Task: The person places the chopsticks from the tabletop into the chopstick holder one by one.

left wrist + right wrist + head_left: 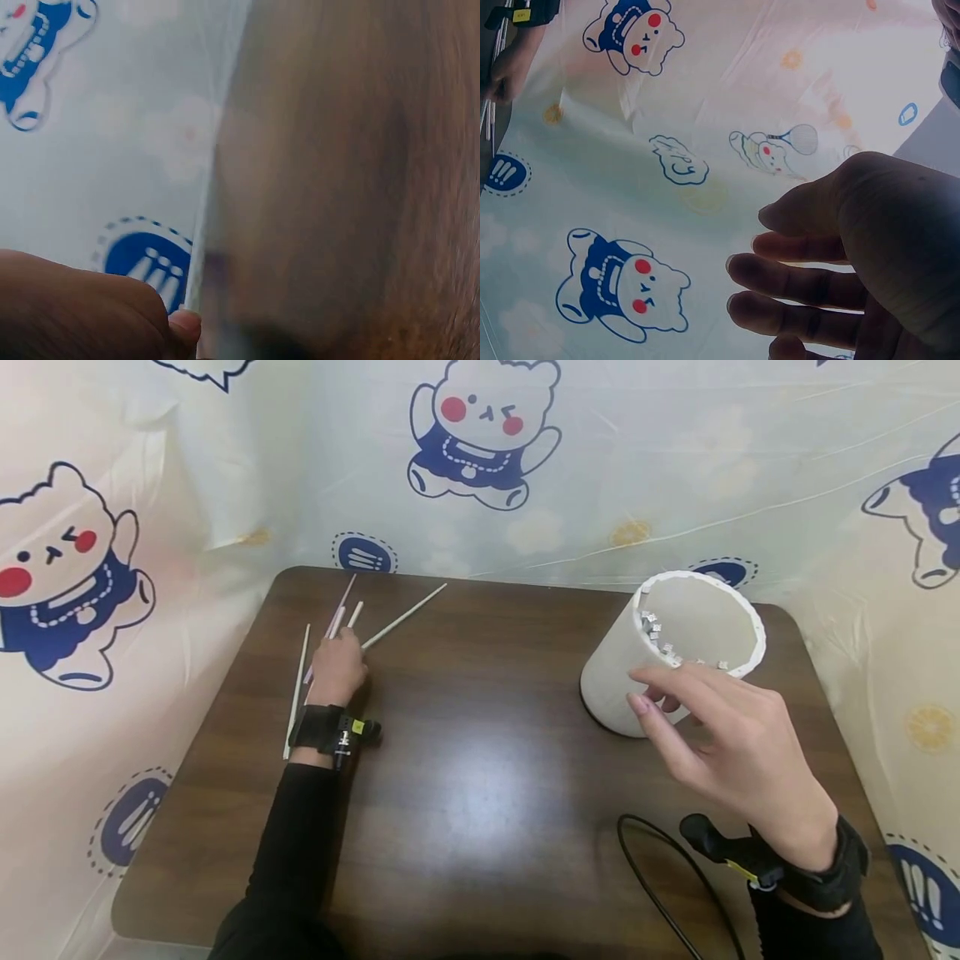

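At the left of the table, my left hand [339,668] reaches down among several thin pale sticks [405,617], with its fingertips hidden beneath it. Stick ends poke out past its knuckles, and a purple stick [347,592] runs beside it. In the left wrist view its curled hand [97,307] shows low at the left; I cannot tell whether it pinches a stick. My right hand [731,747] hovers before a white cylinder [618,681], overlapping its near side. Its fingers [795,277] are loosely bent with nothing between them. Small silvery-white pieces [663,647] line the cylinder's inside.
The dark wooden table [480,718] has printed sheeting [495,539] hanging behind and at both sides. A black cable [660,893] loops over the front right. Another pale stick [296,693] lies left of the left forearm.
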The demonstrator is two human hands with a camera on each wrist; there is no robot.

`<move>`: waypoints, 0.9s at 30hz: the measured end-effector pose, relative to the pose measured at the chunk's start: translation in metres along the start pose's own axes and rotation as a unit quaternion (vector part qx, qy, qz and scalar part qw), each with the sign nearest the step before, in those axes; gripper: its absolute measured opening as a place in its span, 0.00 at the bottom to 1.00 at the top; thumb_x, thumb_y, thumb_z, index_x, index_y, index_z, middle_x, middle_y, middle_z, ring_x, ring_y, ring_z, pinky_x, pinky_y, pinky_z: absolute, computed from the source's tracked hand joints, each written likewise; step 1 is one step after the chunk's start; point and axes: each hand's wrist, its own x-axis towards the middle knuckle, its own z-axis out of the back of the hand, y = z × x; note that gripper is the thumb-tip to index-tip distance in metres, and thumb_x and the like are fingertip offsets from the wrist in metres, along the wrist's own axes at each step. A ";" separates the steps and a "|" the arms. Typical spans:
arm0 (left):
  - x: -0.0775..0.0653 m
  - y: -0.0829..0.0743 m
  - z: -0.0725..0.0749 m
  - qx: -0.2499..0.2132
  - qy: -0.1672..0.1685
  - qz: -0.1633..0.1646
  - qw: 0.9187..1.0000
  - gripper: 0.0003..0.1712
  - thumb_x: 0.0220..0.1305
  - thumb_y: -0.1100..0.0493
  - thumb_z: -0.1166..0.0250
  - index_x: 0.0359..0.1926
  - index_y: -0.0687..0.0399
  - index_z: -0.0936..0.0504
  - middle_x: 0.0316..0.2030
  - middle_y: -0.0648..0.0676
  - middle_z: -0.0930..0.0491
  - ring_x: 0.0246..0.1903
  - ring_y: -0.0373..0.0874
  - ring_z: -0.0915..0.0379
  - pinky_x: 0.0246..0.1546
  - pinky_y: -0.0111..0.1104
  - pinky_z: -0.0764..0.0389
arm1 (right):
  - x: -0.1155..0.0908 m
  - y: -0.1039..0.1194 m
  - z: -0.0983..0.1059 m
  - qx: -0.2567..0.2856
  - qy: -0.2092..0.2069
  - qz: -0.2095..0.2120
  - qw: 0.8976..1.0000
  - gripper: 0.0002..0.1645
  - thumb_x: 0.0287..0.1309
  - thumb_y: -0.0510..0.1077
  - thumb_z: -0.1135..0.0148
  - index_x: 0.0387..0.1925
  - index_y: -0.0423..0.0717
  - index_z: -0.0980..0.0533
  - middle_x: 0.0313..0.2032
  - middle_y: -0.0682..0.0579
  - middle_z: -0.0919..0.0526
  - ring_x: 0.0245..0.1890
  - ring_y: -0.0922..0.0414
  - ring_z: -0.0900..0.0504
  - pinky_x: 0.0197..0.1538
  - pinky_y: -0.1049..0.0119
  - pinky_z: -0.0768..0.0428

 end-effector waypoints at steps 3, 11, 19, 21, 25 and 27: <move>-0.006 -0.007 0.010 -0.032 -0.024 -0.009 0.999 0.11 0.69 0.66 0.43 0.46 0.73 0.29 0.35 0.76 0.19 0.37 0.74 0.20 0.37 0.61 0.21 | -0.001 -0.003 0.002 0.009 -0.001 -0.009 1.000 0.27 0.73 0.58 0.46 0.40 0.38 0.15 0.27 0.51 0.13 0.27 0.60 0.19 0.32 0.79 0.23; -0.016 -0.035 0.049 -0.180 -0.145 -0.037 0.972 0.12 0.76 0.59 0.43 0.48 0.66 0.25 0.40 0.67 0.16 0.35 0.60 0.21 0.36 0.47 0.26 | -0.002 -0.007 0.006 0.011 -0.007 -0.027 1.000 0.28 0.72 0.58 0.46 0.40 0.37 0.15 0.25 0.51 0.14 0.28 0.63 0.21 0.35 0.85 0.26; -0.040 -0.070 0.092 -0.206 -0.281 -0.122 0.930 0.14 0.73 0.56 0.38 0.48 0.65 0.25 0.33 0.65 0.16 0.29 0.57 0.22 0.32 0.38 0.30 | -0.004 -0.011 0.007 0.019 -0.012 -0.036 0.999 0.29 0.72 0.58 0.46 0.42 0.37 0.15 0.25 0.50 0.15 0.29 0.65 0.22 0.36 0.87 0.27; -0.052 -0.082 0.105 -0.205 -0.295 -0.152 0.921 0.15 0.72 0.57 0.37 0.48 0.66 0.25 0.32 0.64 0.16 0.28 0.56 0.21 0.30 0.39 0.29 | -0.004 -0.012 0.005 0.015 -0.005 -0.034 0.999 0.29 0.72 0.59 0.46 0.42 0.37 0.15 0.26 0.50 0.15 0.29 0.64 0.22 0.36 0.86 0.26; -0.080 -0.111 0.130 -0.216 -0.337 -0.223 0.889 0.13 0.69 0.61 0.34 0.44 0.69 0.23 0.30 0.64 0.16 0.26 0.55 0.21 0.28 0.41 0.24 | -0.003 -0.012 0.000 0.000 0.013 -0.020 1.000 0.28 0.73 0.58 0.47 0.42 0.38 0.15 0.26 0.50 0.14 0.28 0.61 0.21 0.31 0.79 0.25; -0.094 -0.126 0.141 -0.231 -0.366 -0.258 0.864 0.12 0.67 0.63 0.32 0.42 0.69 0.22 0.29 0.64 0.16 0.26 0.55 0.21 0.27 0.43 0.22 | -0.002 -0.011 -0.004 -0.005 0.022 -0.009 1.000 0.27 0.73 0.58 0.48 0.42 0.39 0.15 0.26 0.51 0.14 0.27 0.60 0.21 0.28 0.75 0.26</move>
